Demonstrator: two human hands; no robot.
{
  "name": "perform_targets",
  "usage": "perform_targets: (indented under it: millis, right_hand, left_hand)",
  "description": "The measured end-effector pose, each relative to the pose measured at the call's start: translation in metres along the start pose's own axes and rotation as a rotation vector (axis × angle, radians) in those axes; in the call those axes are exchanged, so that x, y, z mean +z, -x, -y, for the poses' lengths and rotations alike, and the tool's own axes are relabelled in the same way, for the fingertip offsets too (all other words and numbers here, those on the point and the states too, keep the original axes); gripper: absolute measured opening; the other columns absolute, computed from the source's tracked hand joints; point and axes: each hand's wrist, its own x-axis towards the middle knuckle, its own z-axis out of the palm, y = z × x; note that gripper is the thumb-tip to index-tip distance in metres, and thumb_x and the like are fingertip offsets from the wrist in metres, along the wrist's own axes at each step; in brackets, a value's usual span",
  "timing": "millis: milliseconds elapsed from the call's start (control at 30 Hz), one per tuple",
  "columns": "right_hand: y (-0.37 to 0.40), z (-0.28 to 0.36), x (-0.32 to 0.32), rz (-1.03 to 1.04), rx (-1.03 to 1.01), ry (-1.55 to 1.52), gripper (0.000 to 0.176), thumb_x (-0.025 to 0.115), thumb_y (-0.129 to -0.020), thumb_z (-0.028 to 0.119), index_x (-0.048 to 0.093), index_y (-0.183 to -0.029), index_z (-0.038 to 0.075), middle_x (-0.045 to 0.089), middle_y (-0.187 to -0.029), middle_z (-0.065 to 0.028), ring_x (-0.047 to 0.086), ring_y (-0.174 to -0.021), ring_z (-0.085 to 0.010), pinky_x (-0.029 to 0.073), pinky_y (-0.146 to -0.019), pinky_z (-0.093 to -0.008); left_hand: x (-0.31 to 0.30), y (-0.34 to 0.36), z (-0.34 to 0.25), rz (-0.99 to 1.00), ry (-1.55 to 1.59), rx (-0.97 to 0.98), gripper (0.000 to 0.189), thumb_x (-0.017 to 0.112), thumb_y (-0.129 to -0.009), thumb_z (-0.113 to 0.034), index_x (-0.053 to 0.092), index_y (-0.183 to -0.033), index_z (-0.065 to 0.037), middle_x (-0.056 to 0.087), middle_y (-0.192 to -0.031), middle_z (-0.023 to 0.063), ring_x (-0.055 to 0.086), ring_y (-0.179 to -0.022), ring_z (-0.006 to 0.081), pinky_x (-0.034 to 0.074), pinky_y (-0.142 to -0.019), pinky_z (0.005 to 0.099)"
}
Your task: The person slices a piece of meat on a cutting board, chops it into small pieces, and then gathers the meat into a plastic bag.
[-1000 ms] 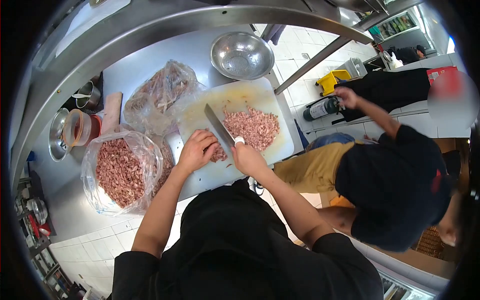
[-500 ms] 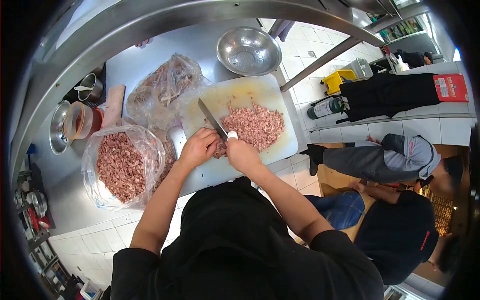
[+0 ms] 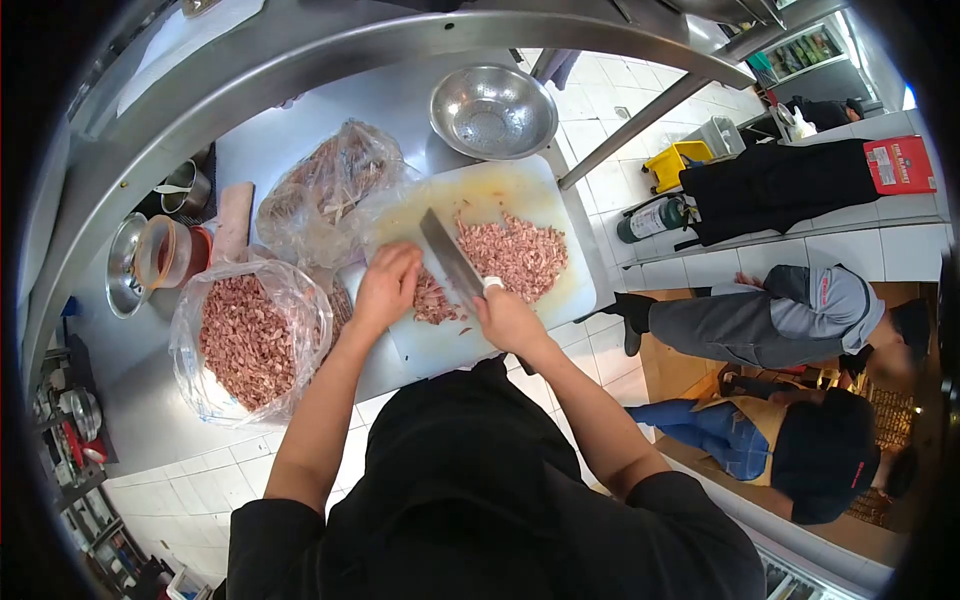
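right hand (image 3: 508, 318), fingers wrapped tight round the handle of a cleaver (image 3: 452, 258), blade tilted over a cutting board (image 3: 470, 190) on the steel bench (image 3: 300, 130). left hand (image 3: 385, 285), fingers curled, pins down chopped meat (image 3: 432, 300) that looks soft, wet and slippery, and is probably best gathered from the sides.

Tabletop (image 3: 290, 135): stainless steel, brushed, dull sheen.
Cutting board (image 3: 445, 345) at the right edge: white plastic, matt, stained yellow.
Knife (image 3: 450, 255): flat metal blade, smooth, grey, low gloss; handle end white plastic.
Bowl (image 3: 493, 110) at the far edge: thin metal, bright rim, finely dotted inside.
Front bag (image 3: 195, 395) and rear bag (image 3: 330, 190), toward the left edge: clear plastic film, crinkled, glossy highlights.
Chopped meat (image 3: 515, 255): pink-brown, coarse, crumbly.
Floor tiles (image 3: 590, 120): white, glazed, smooth.
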Motion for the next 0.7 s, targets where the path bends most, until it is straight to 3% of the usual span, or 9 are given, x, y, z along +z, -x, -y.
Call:
perform_targets:
  millis: [67, 167, 233, 367, 433, 533, 700]
  right_hand:
    - [0.005, -0.005, -0.002, -0.019, 0.043, 0.006, 0.033, 0.057, -0.11, 0.023, 0.059, -0.109, -0.01, 0.073, -0.089, -0.0362, 0.073, -0.088, -0.0567, 0.057, -0.078, -0.065]
    - [0.007, -0.004, -0.002, -0.024, 0.064, 0.016, 0.033, 0.056, -0.111, 0.024, 0.06, -0.11, -0.009, 0.073, -0.087, -0.0367, 0.072, -0.086, -0.0569, 0.057, -0.079, -0.065]
    - [0.009, 0.006, -0.002, -0.026, 0.069, 0.071, 0.032, 0.056, -0.11, 0.024, 0.061, -0.109, -0.008, 0.073, -0.085, -0.035, 0.073, -0.083, -0.0557, 0.058, -0.078, -0.0645]
    - [0.02, 0.036, -0.012, 0.005, 0.105, 0.14, 0.03, 0.057, -0.109, 0.022, 0.063, -0.11, -0.007, 0.074, -0.087, -0.0336, 0.075, -0.085, -0.053, 0.059, -0.08, -0.0636]
    - [0.027, 0.054, -0.021, 0.083, 0.091, 0.153, 0.025, 0.057, -0.106, 0.017, 0.064, -0.111, -0.006, 0.076, -0.092, -0.0323, 0.077, -0.09, -0.0507, 0.06, -0.083, -0.0627]
    - [0.037, 0.076, -0.024, 0.161, 0.087, 0.197, 0.022, 0.055, -0.103, 0.013, 0.065, -0.112, -0.005, 0.077, -0.098, -0.0317, 0.077, -0.095, -0.0498, 0.06, -0.085, -0.0624]
    - [0.025, 0.065, 0.021, 0.199, 0.089, 0.237, 0.022, 0.05, -0.102, 0.009, 0.065, -0.111, -0.006, 0.077, -0.1, -0.032, 0.078, -0.097, -0.0489, 0.06, -0.087, -0.0615]
  left_hand:
    - [0.001, -0.005, 0.006, -0.078, -0.034, -0.08, 0.025, 0.068, -0.103, -0.014, 0.074, -0.122, 0.0, 0.074, -0.13, 0.0172, 0.066, -0.124, 0.0394, 0.052, -0.11, 0.0487]
    - [-0.004, -0.002, 0.003, 0.036, -0.186, 0.006, 0.028, 0.065, -0.106, -0.016, 0.072, -0.128, 0.0, 0.072, -0.137, 0.0204, 0.066, -0.129, 0.0406, 0.051, -0.112, 0.0495]
    - [-0.007, 0.012, -0.005, 0.219, -0.043, 0.013, 0.029, 0.065, -0.107, -0.017, 0.071, -0.13, 0.0, 0.071, -0.14, 0.0207, 0.065, -0.133, 0.0393, 0.051, -0.113, 0.048]
    - [-0.006, 0.026, -0.02, 0.221, 0.062, -0.067, 0.03, 0.068, -0.104, -0.018, 0.072, -0.129, -0.001, 0.072, -0.136, 0.0166, 0.064, -0.131, 0.0374, 0.052, -0.112, 0.0465]
    - [-0.01, 0.023, -0.025, 0.083, 0.057, -0.027, 0.025, 0.072, -0.1, -0.015, 0.075, -0.122, -0.003, 0.073, -0.129, 0.0152, 0.064, -0.126, 0.0369, 0.054, -0.108, 0.0452]
    - [-0.01, 0.02, -0.016, 0.193, 0.048, -0.008, 0.019, 0.073, -0.096, -0.012, 0.076, -0.114, -0.004, 0.073, -0.123, 0.014, 0.065, -0.12, 0.0371, 0.055, -0.103, 0.0456]
    - [-0.008, 0.02, -0.012, 0.198, 0.034, -0.03, 0.017, 0.072, -0.095, -0.01, 0.077, -0.11, -0.003, 0.074, -0.122, 0.0124, 0.066, -0.117, 0.0349, 0.057, -0.1, 0.0444]
